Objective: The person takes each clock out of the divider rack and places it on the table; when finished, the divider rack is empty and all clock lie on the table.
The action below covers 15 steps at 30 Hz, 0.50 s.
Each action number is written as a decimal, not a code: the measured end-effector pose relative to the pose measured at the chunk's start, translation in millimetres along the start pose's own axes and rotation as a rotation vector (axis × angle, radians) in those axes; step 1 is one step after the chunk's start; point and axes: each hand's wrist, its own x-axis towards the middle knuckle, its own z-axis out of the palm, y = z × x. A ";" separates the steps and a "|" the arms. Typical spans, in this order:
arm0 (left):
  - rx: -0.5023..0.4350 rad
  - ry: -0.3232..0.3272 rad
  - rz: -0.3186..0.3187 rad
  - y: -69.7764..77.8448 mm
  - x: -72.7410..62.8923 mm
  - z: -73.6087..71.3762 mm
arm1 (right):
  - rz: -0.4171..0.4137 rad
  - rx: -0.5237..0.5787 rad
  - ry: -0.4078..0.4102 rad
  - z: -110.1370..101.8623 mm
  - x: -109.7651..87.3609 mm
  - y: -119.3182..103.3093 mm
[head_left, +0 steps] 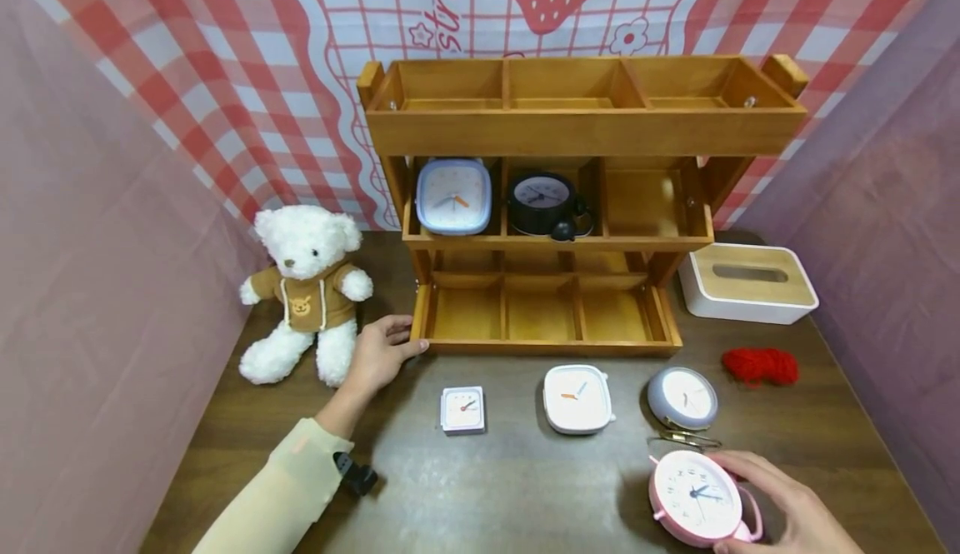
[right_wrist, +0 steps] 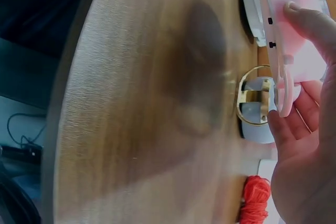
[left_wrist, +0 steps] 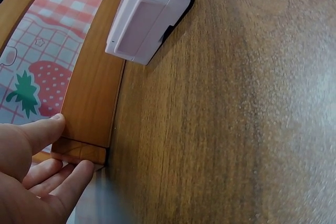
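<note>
My right hand [head_left: 795, 508] grips a pink twin-bell style alarm clock [head_left: 693, 497] by its side and handle, raised above the table at front right. In the right wrist view, the thumb presses the clock's rim [right_wrist: 294, 19] while fingers curl under it. At the shelf's lower left corner, my left hand [head_left: 377, 356] pinches the edge of the wooden three-tier shelf [head_left: 547, 347], thumb in front, fingers at the side. A blue clock [head_left: 453, 196] and a black twin-bell clock [head_left: 542, 202] occupy the middle tier's left and centre compartments.
On the table stand a small white square clock [head_left: 462, 410], a white rounded clock [head_left: 577, 400] and a grey round clock [head_left: 682, 398]. Red yarn [head_left: 761, 366] and a tissue box [head_left: 750, 296] lie right. A white teddy bear [head_left: 303, 287] sits left of the shelf.
</note>
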 end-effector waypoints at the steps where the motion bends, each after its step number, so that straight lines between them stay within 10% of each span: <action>1: -0.001 0.000 -0.002 -0.3 0.0 0.1 | -0.008 0.009 -0.012 0.7 -1.2 1.1; 15: -0.010 0.002 0.002 -1.8 0.1 -0.5 | 0.025 0.011 -0.049 29.7 16.5 -13.6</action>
